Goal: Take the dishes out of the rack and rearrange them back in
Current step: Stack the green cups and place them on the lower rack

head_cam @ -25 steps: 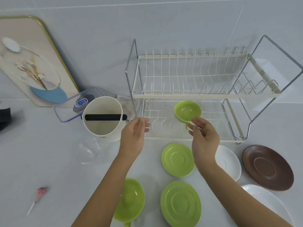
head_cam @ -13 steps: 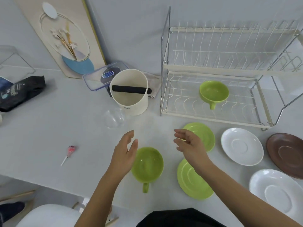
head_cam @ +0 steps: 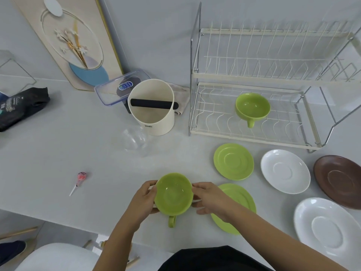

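Toward the worktop's far right stands the rack (head_cam: 252,112), lower tier holding one cup. Near the front edge, left hand (head_cam: 142,200) and right hand (head_cam: 211,200) clasp the green cup (head_cam: 173,194) between them, handle pointing toward the person.

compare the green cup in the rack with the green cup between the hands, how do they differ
The rack cup sits on the lower shelf of the rack; the held cup is at the counter's near edge. The rack cup is untouched, while the held cup has the left hand and right hand on its sides. Both are green, open side up, handles pointing toward the camera.
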